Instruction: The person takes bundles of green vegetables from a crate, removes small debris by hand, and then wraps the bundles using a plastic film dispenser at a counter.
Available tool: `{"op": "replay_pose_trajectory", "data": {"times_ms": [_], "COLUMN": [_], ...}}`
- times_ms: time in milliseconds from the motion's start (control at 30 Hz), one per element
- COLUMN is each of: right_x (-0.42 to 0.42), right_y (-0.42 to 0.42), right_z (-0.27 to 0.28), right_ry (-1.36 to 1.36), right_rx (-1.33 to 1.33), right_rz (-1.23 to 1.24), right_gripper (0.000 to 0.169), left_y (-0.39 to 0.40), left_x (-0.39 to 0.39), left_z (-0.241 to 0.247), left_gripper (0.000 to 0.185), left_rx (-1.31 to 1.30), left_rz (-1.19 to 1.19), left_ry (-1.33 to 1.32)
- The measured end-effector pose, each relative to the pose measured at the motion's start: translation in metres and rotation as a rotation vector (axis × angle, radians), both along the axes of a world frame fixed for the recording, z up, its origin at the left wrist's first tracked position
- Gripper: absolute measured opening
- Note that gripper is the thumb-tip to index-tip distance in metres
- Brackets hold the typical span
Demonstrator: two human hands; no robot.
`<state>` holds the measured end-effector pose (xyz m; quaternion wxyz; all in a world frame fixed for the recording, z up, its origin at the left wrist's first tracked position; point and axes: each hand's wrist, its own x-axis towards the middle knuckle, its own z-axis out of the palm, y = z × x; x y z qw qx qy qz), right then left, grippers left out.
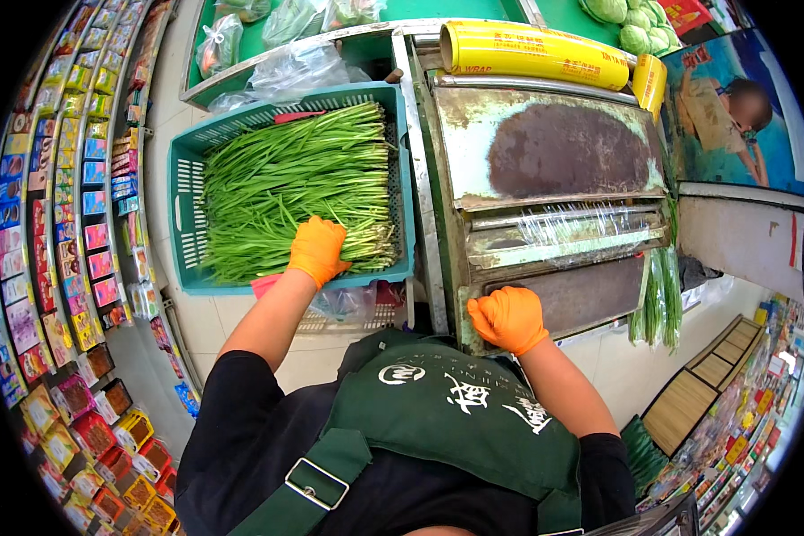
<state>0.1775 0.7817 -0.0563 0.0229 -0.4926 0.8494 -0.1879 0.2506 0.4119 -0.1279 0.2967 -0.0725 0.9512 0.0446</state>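
My left hand (318,251), in an orange glove, rests on the near edge of a thick pile of green garlic chives (295,181); whether its fingers grip any stalks is hard to tell. The chives lie in a teal plastic crate (290,96), pale stalk ends to the right. My right hand (508,319), also in an orange glove, is curled at the near left corner of a worn metal film-wrapping machine (452,144); nothing shows in it. Clear film (576,224) lies wrinkled across the machine's roller gap.
Behind the machine lies a yellow roll of cling wrap (536,55). Bagged greens (656,295) hang past its right side. Clear plastic bags (298,70) lie behind the crate. Snack shelves (74,187) line the left. Cabbages (633,23) sit at the back right.
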Motion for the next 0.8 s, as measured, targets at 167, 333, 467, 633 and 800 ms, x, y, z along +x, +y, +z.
{"op": "replay_pose_trajectory", "data": {"times_ms": [167,333,467,633,800], "right_x": [-0.001,0.0,0.002,0.023,0.033], "right_y": [-0.003,-0.005,0.0,-0.035,-0.143], "right_z": [0.003,0.004,0.0,0.026,0.048], "right_ry": [0.018,0.066,0.092,-0.144,-1.025], "right_rx": [0.033,0.129,0.043,-0.223,-0.313], "right_rz": [0.0,0.02,0.013,-0.038,-0.194], "right_gripper": [0.023,0.021,0.018,0.011,0.063], "left_y": [-0.011,-0.006,-0.015,-0.038,-0.059], "left_x": [0.039,0.042,0.037,0.056,0.075], "left_z": [-0.021,-0.023,0.005,0.071,0.079], "left_gripper": [0.062,0.095,0.089,0.075,0.068], "left_rx": [0.078,0.147,0.172,0.668,1.164], "left_rz": [-0.18,0.057,0.05,0.465,0.73], "left_ry": [0.515,0.34,0.328,0.612,0.767]}}
